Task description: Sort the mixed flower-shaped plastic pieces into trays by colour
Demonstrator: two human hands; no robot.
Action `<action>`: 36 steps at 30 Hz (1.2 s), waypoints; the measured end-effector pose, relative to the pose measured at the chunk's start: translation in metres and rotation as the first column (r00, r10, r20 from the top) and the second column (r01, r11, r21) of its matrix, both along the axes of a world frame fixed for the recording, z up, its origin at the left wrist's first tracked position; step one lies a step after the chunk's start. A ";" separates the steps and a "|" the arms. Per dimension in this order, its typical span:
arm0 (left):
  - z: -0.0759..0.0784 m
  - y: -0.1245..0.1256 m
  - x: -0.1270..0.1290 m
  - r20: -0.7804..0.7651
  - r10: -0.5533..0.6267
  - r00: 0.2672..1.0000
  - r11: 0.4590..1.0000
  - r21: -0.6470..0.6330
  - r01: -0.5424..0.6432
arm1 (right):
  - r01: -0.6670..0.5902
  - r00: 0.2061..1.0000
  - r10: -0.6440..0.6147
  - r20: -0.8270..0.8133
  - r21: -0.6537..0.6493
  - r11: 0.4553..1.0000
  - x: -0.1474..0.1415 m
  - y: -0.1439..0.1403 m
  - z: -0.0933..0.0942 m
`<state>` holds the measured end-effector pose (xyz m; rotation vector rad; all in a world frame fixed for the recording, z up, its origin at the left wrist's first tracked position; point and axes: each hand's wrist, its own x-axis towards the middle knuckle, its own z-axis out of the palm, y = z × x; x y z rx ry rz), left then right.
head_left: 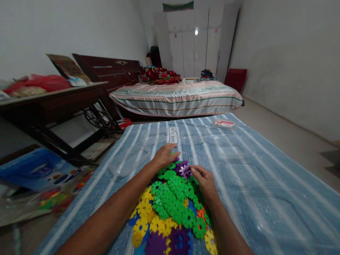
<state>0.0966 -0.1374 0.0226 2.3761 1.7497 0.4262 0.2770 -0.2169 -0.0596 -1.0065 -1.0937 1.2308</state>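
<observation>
A pile of flat plastic interlocking pieces with notched edges lies on the striped cloth. Green pieces cover its middle, yellow pieces spread along the left, and purple square pieces sit at the near end. My right hand pinches the edge of a purple lattice piece at the pile's far end. My left hand is just left of it, fingers apart, over a few green and purple bits. Its palm side is hidden.
Clear plastic sheeting covers the blue striped cloth. A small red-and-white packet lies at the far right corner. Beyond stands a bed. On the left are a wooden sewing table and a blue printed bag.
</observation>
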 end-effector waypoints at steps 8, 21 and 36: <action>-0.024 -0.164 -0.076 0.127 0.322 0.938 0.942 -0.142 -0.305 | 0.006 0.995 -0.008 0.098 0.013 1.000 0.002 -0.003 -0.003; -0.044 -0.199 -0.015 0.087 0.451 0.888 0.888 -0.144 -0.437 | -0.027 0.946 0.011 0.325 0.045 0.999 -0.006 -0.010 -0.007; -0.052 -0.152 -0.004 0.720 0.287 0.632 0.956 -0.179 -0.231 | -0.122 0.989 0.132 0.063 -0.144 0.982 -0.027 -0.010 0.015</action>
